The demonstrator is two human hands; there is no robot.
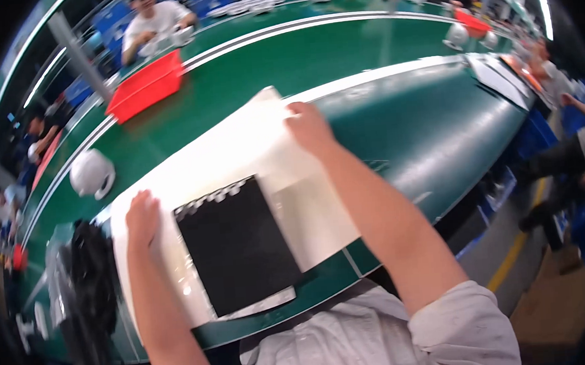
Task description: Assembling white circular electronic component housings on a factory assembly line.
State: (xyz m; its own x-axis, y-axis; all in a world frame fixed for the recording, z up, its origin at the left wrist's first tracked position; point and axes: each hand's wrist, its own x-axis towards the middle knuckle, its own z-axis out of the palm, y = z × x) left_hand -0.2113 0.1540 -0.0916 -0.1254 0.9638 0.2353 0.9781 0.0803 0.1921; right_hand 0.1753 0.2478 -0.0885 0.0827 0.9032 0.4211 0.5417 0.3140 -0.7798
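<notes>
A large white sheet lies slantwise on the green bench in front of me. On its nearer part rests a flat black rectangular sheet, with small white tabs along its far edge and a white strip showing under its near edge. My right hand is closed on the far right edge of the white sheet, fingers curled at its border. At the left side, my left hand lies on the white sheet with fingers stretched out, slightly blurred. Both forearms reach over the bench, one on each side of the black sheet.
Black and clear plastic bags lie at the left. A white rounded helmet-like shell and a red bin sit on the green belt. White sheets are at the far right. Other people work across the belt and at the right.
</notes>
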